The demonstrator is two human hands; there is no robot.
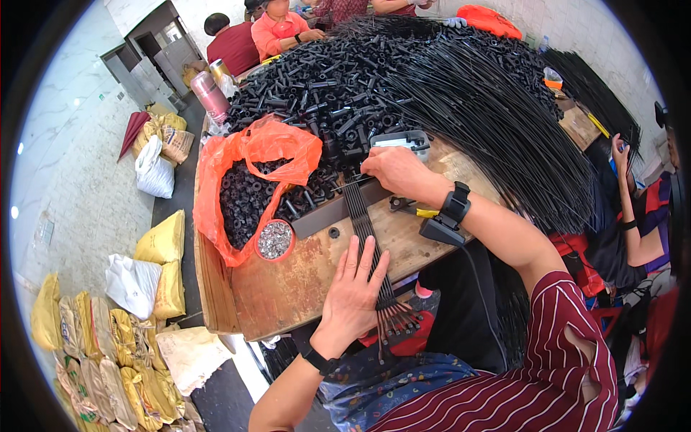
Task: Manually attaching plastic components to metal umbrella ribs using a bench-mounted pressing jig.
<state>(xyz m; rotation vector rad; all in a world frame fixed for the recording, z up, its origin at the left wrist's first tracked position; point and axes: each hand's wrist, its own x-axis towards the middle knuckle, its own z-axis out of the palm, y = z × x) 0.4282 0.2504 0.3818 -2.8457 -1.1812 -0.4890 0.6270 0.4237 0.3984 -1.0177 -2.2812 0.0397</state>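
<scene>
A narrow bundle of thin black rods (358, 205) lies across the table's near edge, its capped near ends hanging over my lap. My left hand (351, 294) rests flat on the rods with its fingers stretched out. At their far end my right hand (400, 173) is closed, its fingertips bent down; whatever they pinch is hidden. Just beyond it stands a clear plastic box (419, 144). Under my right wrist lie pliers with yellow on the handles (423, 212). A dark grey bar (317, 220) runs crosswise by the rods, with a loose black nut (334, 232) nearby.
Black plastic fittings (309, 90) pile up beyond, beside a long heap of black rods (497, 122). An orange bag (216, 209) holds small black nuts; a red dish (276, 240) holds metal bits. Sacks (108, 360) stack at left. Other people (277, 32) sit around the wooden table (266, 295).
</scene>
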